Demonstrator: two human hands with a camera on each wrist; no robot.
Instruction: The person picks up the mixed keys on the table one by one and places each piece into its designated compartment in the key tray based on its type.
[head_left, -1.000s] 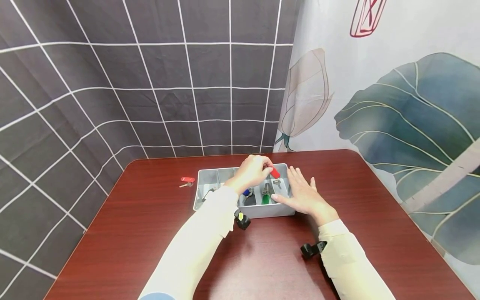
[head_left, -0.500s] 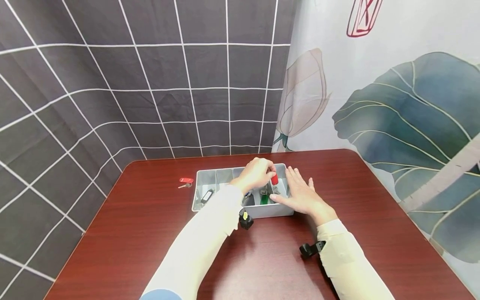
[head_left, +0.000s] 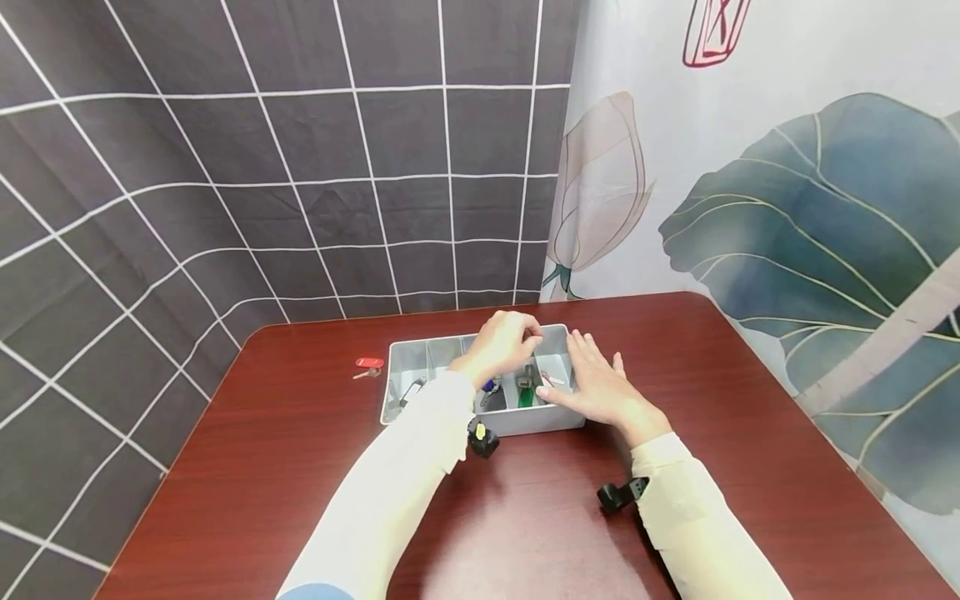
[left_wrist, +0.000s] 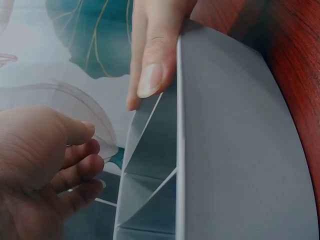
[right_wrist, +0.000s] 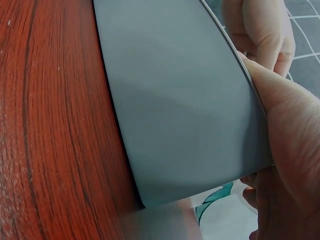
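Observation:
A grey divided tray (head_left: pixel 517 423) lies on the table. My left hand (head_left: pixel 498 342) hovers above its right half with loosely curled fingers; the left wrist view shows nothing between them. In the right end compartment lies a small tag with red edges (head_left: pixel 551 379). My right hand (head_left: pixel 600 387) rests at the tray's right front corner, thumb (left_wrist: pixel 152 80) over the front rim and the other fingers straight along the end wall. Beside that compartment, another holds a key with a green tag (head_left: pixel 526 397). My left arm partly hides the middle compartments.
A red key tag (head_left: pixel 370 362) with a key (head_left: pixel 366 373) lies on the table left of the tray. A black-edged tag (head_left: pixel 411 392) sits in the left end compartment, a blue piece (head_left: pixel 490 386) nearer the middle. Curtains (head_left: pixel 390 142) hang behind the table.
My left hand lowered a red-tagged key into the right end compartment, let go of it and has lifted slightly away to the left. The right hand has stayed at the tray's corner.

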